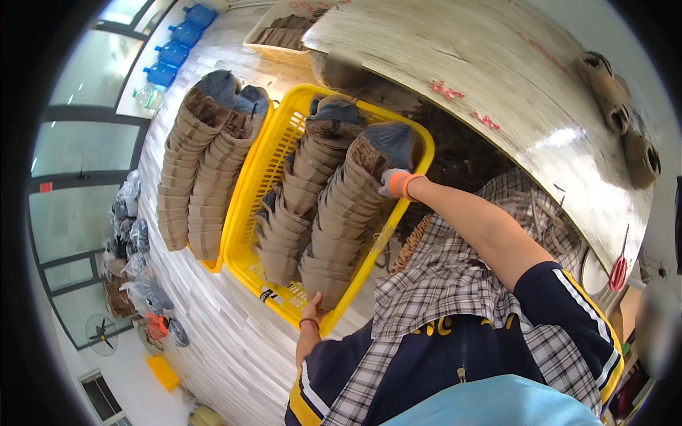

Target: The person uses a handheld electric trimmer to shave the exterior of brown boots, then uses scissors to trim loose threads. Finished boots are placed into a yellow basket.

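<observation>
A long nested stack of brown shoe uppers [339, 216], with fuzzy lining and blue-grey at the far end, lies along the right side of a yellow plastic basket [245, 206]. My right hand [395, 183], in a grey and orange glove, grips the stack's far end near the basket's right rim. At the near end, my left hand [311, 309] holds the last uppers from below, its fingers partly hidden. To the left, a second stack of uppers [302, 170] sits in the same basket, its near part bending aside.
Another yellow basket with two more upper stacks [206, 163] stands left. A worktable [455, 42] spans the upper right, bearing red scraps [446, 89], brown shoes [604, 89] and red-handled scissors [619, 273]. Blue water bottles [172, 53] and plastic bags [145, 291] line the window side.
</observation>
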Motion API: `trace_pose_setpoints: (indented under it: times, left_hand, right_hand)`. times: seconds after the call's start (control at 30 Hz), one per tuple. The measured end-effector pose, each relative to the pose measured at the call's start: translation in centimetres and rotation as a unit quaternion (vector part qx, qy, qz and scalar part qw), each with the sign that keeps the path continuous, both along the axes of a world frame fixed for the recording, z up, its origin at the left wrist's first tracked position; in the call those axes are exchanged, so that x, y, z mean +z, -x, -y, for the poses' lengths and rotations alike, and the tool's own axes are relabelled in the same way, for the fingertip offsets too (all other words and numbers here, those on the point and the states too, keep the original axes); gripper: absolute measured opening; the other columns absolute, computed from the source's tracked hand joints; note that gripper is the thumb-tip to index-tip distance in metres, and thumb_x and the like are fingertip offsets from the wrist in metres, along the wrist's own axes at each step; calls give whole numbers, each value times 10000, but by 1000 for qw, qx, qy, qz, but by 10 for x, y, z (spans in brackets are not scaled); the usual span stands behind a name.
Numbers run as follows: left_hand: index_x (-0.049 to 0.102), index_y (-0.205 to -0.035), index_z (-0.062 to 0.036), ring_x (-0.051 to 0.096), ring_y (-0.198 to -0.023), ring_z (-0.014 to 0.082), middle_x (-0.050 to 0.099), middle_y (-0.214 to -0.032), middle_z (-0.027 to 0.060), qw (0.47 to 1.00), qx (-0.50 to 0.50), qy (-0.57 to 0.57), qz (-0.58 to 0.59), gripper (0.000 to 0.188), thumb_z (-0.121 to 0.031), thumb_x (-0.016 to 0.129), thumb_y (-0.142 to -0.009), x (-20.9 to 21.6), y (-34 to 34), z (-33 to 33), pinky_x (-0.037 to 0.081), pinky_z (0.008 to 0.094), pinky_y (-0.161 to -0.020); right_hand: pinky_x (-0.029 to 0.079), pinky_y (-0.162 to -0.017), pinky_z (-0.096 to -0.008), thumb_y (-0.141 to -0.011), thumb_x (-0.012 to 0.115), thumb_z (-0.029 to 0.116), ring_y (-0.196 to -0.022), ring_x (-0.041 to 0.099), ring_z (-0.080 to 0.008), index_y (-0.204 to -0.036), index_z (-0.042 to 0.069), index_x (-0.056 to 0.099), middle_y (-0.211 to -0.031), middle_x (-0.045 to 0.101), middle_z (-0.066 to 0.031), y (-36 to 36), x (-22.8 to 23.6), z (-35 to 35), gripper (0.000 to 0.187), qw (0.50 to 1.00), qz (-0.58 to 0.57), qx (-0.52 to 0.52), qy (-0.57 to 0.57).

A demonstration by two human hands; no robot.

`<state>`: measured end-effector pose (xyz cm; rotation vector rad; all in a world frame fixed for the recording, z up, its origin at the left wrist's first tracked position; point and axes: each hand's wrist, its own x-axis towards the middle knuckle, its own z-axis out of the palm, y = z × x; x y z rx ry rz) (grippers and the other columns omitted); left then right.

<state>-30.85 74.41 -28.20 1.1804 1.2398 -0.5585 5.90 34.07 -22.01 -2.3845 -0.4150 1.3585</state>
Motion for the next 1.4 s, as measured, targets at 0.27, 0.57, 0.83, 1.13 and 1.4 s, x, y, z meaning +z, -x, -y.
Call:
trace_pose_setpoints:
  times: [0.27,0.57,0.83,1.13,1.4]
  left_hand:
    - [543,-1136,-5,573,-985,349,586,-1080,188,945,-166,-80,-269,649,-497,714,-748,17,-23,-26,486,519,-823]
    - [617,-875,12,605,-776,349,620,-821,186,462,-723,-509,63,299,-286,593,-851,151,-211,168,481,428,-675]
    - [584,-814,9,567,-706,337,586,-768,166,262,-705,-341,564,166,-137,568,-890,217,-218,455,443,397,-646]
    - [587,-836,5,555,-650,267,583,-770,123,-18,-756,-60,651,45,-29,586,-865,256,-143,648,438,340,-574]
    - [574,-844,14,532,-633,237,562,-748,111,-67,-801,91,587,35,-13,587,-863,263,-78,688,415,315,-555]
  right_hand:
    - [488,-733,-434,-814,602,302,-848,630,-361,-986,-10,645,-914,664,-186,42,51,62,359,968,190,-8,-163]
    - [491,-837,-391,-874,590,314,-947,612,-337,-1195,78,583,-1064,642,-149,189,201,275,398,841,405,-297,-202]
    - [473,-835,-263,-896,590,229,-929,617,-145,-1139,30,605,-1028,667,-113,530,4,347,315,350,414,-840,-33]
    - [429,-937,-422,-717,653,576,-1120,541,-362,-1184,12,553,-1185,586,-213,755,-164,162,739,81,25,-974,209]
    - [319,-1076,-472,-737,696,520,-1320,341,-354,-1429,67,299,-1466,312,-170,888,-114,153,917,-259,27,-926,272]
